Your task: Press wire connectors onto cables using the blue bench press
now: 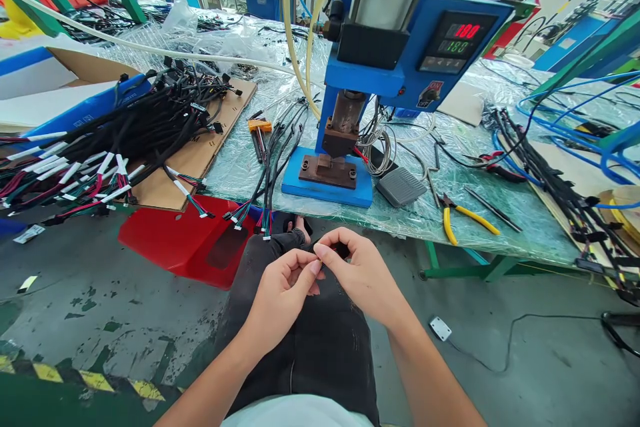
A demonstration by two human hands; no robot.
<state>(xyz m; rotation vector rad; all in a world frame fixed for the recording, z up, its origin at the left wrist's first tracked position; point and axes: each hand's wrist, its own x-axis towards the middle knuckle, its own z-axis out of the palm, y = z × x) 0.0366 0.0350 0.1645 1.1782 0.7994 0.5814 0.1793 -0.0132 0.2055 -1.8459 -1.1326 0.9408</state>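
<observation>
My left hand [287, 290] and my right hand [357, 273] meet above my lap, thumbs and fingertips pinched together. Something small and dark is partly visible behind the right fingers, but its kind is hidden. Just beyond the hands, at the table edge, stands a blue heat press [327, 195] with a dark metal block. Its display [457, 39] shows lit red and green digits. Left of the press base, several black cables [273, 170] hang over the edge with coloured wire ends.
A large bundle of black cables [150, 120] lies on cardboard at the left. Yellow-handled cutters [465, 217], a grey foot pedal [401, 185] and a black cable row [545, 173] are to the right. A red plastic bin [175, 240] sits under the table's left part.
</observation>
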